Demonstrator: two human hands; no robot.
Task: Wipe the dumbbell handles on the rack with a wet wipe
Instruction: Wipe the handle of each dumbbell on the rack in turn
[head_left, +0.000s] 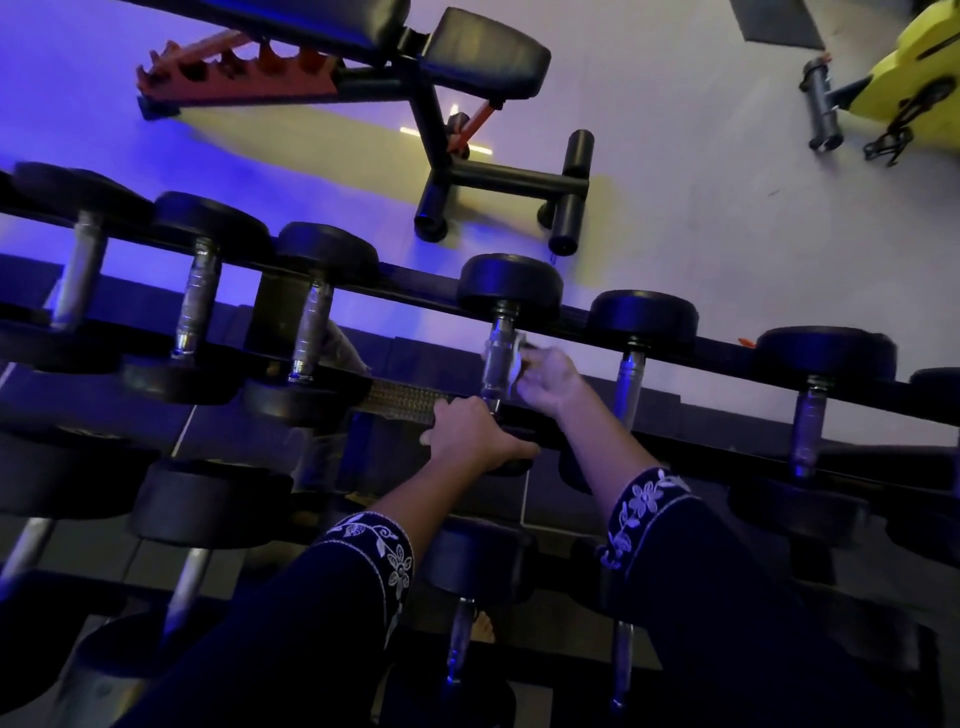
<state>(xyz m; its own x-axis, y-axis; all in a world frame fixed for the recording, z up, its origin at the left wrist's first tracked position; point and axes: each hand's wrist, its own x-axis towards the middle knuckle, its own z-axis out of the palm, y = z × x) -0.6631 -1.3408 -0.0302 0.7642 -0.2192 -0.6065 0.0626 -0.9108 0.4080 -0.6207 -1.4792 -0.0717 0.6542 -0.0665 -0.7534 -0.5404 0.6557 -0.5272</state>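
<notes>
Wipe (515, 364) is pinched in curled fingers of right grip (550, 382), pressed against handle (493, 374) of dumbbell (509, 283) | dumbbell is seated on top tier of rack (737, 351) | left grip (470, 436) is curled over its dark near end | weight bench (441, 47) is seen on floor beyond

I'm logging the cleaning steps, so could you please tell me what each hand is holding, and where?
The right hand pinches a wet wipe against the middle of a dumbbell handle; the left hand grips that dumbbell's near head.
</notes>
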